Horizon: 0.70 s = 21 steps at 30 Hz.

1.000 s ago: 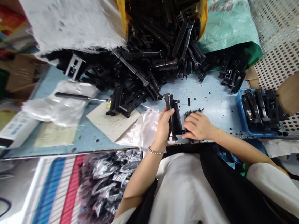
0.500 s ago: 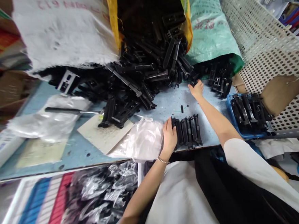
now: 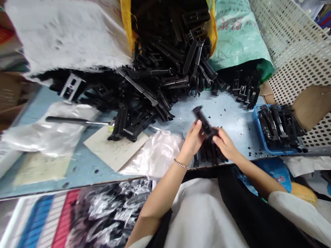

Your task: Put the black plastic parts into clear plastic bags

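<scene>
Between my two hands, above the table, is a long black plastic part (image 3: 202,118), tilted and slightly blurred. My left hand (image 3: 194,138) is closed around its left side. At its lower right end the fingers of my right hand (image 3: 224,144) grip it. Right below lies a row of similar black parts (image 3: 211,154) at the table's front edge, partly covered by my hands. Left of my left hand is a stack of clear plastic bags (image 3: 159,154). A big heap of black parts (image 3: 152,91) spreads over the back of the table.
Behind stand a white woven sack (image 3: 71,32), a yellow-edged sack (image 3: 126,21) and a green sack (image 3: 234,28). On the right, a blue basket (image 3: 261,130) of black parts sits by a perforated panel (image 3: 286,36). A screwdriver (image 3: 69,120) lies at left on a plastic bag.
My right hand has come back from the far parts toward me and meets my left hand. My left hand has left the row and risen. A black part is now held between both.
</scene>
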Motion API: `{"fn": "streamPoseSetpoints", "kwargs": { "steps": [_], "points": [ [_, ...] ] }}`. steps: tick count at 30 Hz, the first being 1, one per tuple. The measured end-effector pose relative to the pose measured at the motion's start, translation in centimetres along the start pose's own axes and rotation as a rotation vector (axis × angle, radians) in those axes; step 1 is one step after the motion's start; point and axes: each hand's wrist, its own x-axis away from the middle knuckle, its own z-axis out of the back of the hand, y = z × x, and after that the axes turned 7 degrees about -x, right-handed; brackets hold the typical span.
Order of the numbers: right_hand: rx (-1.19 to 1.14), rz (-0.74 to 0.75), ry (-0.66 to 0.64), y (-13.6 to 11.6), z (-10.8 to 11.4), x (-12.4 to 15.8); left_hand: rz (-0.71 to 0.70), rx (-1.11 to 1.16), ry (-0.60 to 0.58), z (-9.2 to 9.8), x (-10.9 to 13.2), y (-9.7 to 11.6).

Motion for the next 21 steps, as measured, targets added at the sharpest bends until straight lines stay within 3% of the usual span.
{"fn": "streamPoseSetpoints", "kwargs": {
  "steps": [3, 6, 8, 10, 12, 15, 19, 21],
  "points": [
    [0.018, 0.065, 0.026, -2.4, 0.5, 0.0, 0.006, -0.022, 0.007, -0.9, 0.7, 0.7],
    [0.234, 0.272, 0.109, -3.0, 1.6, -3.4, 0.017, -0.112, -0.029, -1.1, 2.9, 0.8],
    [0.357, 0.392, 0.068, -2.9, 1.5, -6.0, 0.052, -0.149, -0.051, -1.2, 4.2, 0.7],
    [0.349, 0.388, 0.011, -3.2, 0.6, -7.7, 0.049, -0.177, -0.034, -1.2, 4.9, 0.7],
    [0.229, 0.265, -0.046, -3.8, -0.7, -8.1, 0.008, -0.181, 0.039, -0.8, 4.9, 1.0],
    [0.103, 0.174, -0.176, -5.1, -2.4, -6.5, -0.053, -0.134, 0.178, 0.4, 4.5, 2.1],
    [0.250, 0.398, -0.307, -6.0, -4.2, -2.3, -0.053, -0.189, 0.198, 1.3, 4.6, 3.2],
    [0.241, 0.351, -0.307, -6.1, -5.2, -0.4, -0.130, -0.301, 0.228, 1.7, 5.0, 3.0]
  ]
}}
